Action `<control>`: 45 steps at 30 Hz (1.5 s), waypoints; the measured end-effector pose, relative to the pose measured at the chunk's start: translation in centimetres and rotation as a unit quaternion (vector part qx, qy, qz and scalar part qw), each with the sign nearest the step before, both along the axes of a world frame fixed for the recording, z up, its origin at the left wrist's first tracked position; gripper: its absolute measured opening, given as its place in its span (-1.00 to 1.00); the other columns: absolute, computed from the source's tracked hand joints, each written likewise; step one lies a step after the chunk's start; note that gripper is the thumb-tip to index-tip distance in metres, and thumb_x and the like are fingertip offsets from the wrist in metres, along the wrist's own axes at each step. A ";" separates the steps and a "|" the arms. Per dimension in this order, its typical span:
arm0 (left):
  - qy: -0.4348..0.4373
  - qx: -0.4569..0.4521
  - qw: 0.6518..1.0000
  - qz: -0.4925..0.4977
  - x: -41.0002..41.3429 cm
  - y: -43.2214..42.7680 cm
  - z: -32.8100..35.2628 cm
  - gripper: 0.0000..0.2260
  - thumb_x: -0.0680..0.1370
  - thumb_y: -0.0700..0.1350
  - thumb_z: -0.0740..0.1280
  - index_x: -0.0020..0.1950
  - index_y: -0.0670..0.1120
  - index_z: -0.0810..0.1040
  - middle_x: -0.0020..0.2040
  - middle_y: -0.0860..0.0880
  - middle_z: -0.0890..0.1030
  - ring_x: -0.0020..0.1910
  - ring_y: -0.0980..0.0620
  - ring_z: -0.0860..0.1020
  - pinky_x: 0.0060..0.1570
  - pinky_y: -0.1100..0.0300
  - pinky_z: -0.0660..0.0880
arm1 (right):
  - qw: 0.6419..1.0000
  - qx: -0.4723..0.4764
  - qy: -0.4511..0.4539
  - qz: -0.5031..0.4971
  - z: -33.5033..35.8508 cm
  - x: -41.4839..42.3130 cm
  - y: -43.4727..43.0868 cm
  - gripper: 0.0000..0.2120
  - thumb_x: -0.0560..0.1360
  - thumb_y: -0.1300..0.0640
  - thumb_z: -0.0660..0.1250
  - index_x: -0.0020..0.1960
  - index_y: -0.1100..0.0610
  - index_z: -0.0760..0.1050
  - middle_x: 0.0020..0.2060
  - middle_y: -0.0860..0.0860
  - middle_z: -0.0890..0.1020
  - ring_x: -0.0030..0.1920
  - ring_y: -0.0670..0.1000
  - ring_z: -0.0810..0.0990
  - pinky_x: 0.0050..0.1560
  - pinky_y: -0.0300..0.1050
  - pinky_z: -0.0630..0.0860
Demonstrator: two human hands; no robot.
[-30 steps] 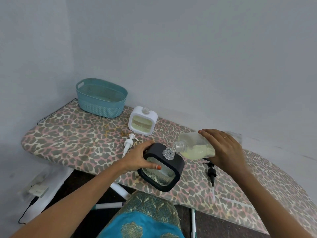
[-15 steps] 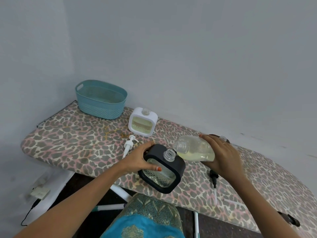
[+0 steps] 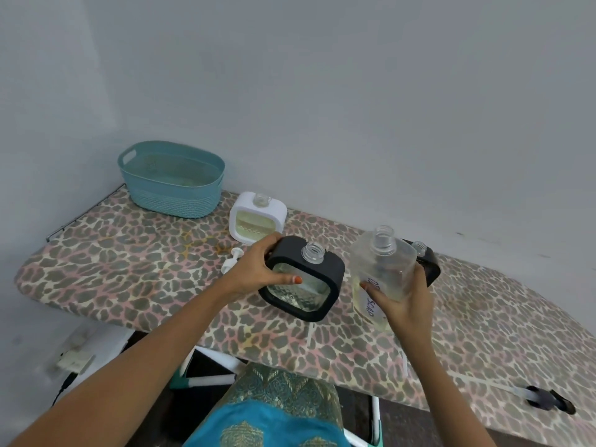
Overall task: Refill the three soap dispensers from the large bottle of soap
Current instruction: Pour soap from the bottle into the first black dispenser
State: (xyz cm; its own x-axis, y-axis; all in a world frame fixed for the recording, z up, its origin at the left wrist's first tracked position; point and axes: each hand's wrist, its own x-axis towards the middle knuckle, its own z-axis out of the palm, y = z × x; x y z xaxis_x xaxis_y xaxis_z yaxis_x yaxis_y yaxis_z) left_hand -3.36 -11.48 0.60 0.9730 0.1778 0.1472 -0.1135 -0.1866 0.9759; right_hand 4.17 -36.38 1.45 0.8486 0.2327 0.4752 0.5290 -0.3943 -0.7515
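One dispenser (image 3: 431,267) half hidden behind bottle (image 3: 383,269)

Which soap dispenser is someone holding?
The near black dispenser, gripped by the left hand. The white dispenser and the far black dispenser stand farther back, unheld.

Leopard-print board cover (image 3: 135,272) — teal basket (image 3: 171,180), white dispenser (image 3: 258,217), black-framed dispenser (image 3: 304,279), orange nail (image 3: 297,279).

A home corner: a leopard-print ironing board (image 3: 135,269) against plain walls, with a teal basket (image 3: 171,191).
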 end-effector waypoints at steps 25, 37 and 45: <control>-0.013 -0.013 0.999 0.051 11.9 -0.9 -0.9 -0.56 0.29 -0.18 0.54 0.04 0.07 0.42 -0.02 0.10 0.57 -0.08 0.30 0.56 -0.13 0.43 0.49 | 0.971 0.201 0.115 -0.065 -6.1 -0.4 0.1 -0.35 0.20 -0.02 0.48 0.24 0.00 0.34 0.07 -0.05 0.57 0.07 -0.13 0.58 0.02 -0.32 0.54; 0.036 -0.035 0.998 0.046 14.1 -1.6 -4.3 -0.51 0.30 -0.20 0.53 0.12 0.03 0.40 0.03 0.12 0.55 -0.01 0.28 0.53 -0.18 0.50 0.46 | 0.965 0.222 0.123 -0.065 -6.1 -0.5 0.4 -0.35 0.21 0.00 0.48 0.24 -0.05 0.32 0.09 -0.15 0.54 0.07 -0.24 0.56 0.04 -0.39 0.50; 0.034 -0.026 0.998 0.039 13.9 -1.3 -5.0 -0.49 0.30 -0.29 0.51 0.04 0.17 0.39 0.03 0.13 0.53 -0.07 0.40 0.54 -0.15 0.50 0.47 | 0.963 0.223 0.135 -0.069 -6.4 -0.4 0.5 -0.29 0.21 0.01 0.48 0.30 0.09 0.32 0.10 -0.09 0.55 0.10 -0.15 0.57 0.10 -0.22 0.53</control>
State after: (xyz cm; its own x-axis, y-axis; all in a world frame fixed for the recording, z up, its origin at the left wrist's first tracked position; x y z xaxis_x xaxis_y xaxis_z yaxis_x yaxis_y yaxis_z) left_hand 10.52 -12.73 -4.39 0.9635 0.2582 0.0701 -0.0339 -0.1420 0.9893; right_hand 3.81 -35.92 -4.91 0.9636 -0.0670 0.2589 0.2558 -0.0523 -0.9653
